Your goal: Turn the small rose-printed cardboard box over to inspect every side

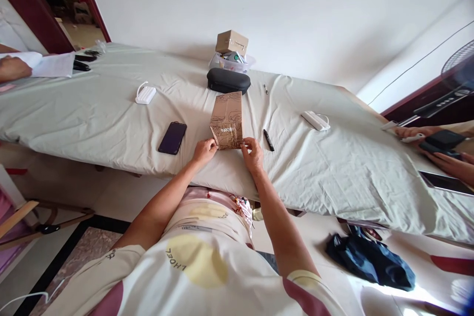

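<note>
A brown printed paper bag (226,119) lies flat on the grey-white sheet covering the table (333,168). My left hand (204,150) pinches the bag's near left corner. My right hand (252,152) pinches its near right corner. Both sets of fingers are closed on the bag's near edge. A black marker (268,139) lies just right of my right hand. A dark phone (172,138) lies to the left of my left hand.
Behind the bag sit a black case (228,80), a clear tub (232,62) and a small cardboard box (231,42). White devices (145,94) (315,121) lie left and right. Other people's hands show at far left (13,67) and far right (437,150). Dark cloth (370,259) lies on the floor.
</note>
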`<state>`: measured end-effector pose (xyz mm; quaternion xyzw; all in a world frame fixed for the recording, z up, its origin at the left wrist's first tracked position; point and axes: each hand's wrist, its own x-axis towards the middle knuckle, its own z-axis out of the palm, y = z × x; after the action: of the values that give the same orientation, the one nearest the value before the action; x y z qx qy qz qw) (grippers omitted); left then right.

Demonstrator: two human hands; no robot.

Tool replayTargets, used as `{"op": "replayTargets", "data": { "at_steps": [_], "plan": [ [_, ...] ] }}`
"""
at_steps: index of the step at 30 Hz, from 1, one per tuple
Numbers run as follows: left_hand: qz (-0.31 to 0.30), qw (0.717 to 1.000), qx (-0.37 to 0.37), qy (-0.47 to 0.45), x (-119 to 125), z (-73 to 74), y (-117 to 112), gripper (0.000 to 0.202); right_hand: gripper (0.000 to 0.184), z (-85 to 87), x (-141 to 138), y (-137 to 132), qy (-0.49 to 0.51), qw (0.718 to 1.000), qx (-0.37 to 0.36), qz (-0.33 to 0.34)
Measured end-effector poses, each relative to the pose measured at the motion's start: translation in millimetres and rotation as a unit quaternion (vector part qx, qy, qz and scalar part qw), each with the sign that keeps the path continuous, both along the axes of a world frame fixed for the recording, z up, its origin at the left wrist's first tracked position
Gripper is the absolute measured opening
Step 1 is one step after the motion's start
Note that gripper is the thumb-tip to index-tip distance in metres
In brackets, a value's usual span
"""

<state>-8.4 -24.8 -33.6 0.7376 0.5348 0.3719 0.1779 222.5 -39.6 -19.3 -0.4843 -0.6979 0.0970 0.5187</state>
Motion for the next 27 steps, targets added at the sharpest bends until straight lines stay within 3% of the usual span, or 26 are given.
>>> {"op": "replayTargets", "data": {
  "at_steps": [3,5,8,12,16,19,24,27],
  "plan": [
    [-0.007,1.0,0.012,-0.013,1,-2.8,1,0.004,0.018,3.6,-1,-1,0.0,0.999,0.031,-0.031],
    [0.025,0.999,0.007,-0.047,1,-4.8,1,0.003,0.019,6.0,0,-2,-0.009,0.997,0.055,-0.06],
    [0.083,0.986,0.016,-0.141,-1,-6.2,1,0.011,0.022,8.9,4,-5,-0.017,0.988,0.107,-0.112],
    [0.106,0.963,0.053,-0.244,-4,-1.5,-1,0.018,0.023,10.3,5,-11,-0.047,0.973,0.155,-0.164],
    [0.062,0.965,0.06,-0.247,-7,8.2,-7,0.041,0.022,9.5,-3,-16,-0.097,0.977,0.15,-0.118],
    [0.02,0.962,0.069,-0.263,-8,12.3,-13,0.058,0.024,7.8,-6,-17,-0.079,0.987,0.12,-0.076],
    [0.003,0.966,0.134,-0.221,-3,8.1,-12,0.079,0.056,1.6,-2,-12,-0.029,0.999,0.033,-0.012],
    [0.0,0.969,0.176,-0.171,-1,3.8,-9,0.071,0.07,-3.9,1,-6,-0.024,1.0,-0.016,0.013]
  ]
}}
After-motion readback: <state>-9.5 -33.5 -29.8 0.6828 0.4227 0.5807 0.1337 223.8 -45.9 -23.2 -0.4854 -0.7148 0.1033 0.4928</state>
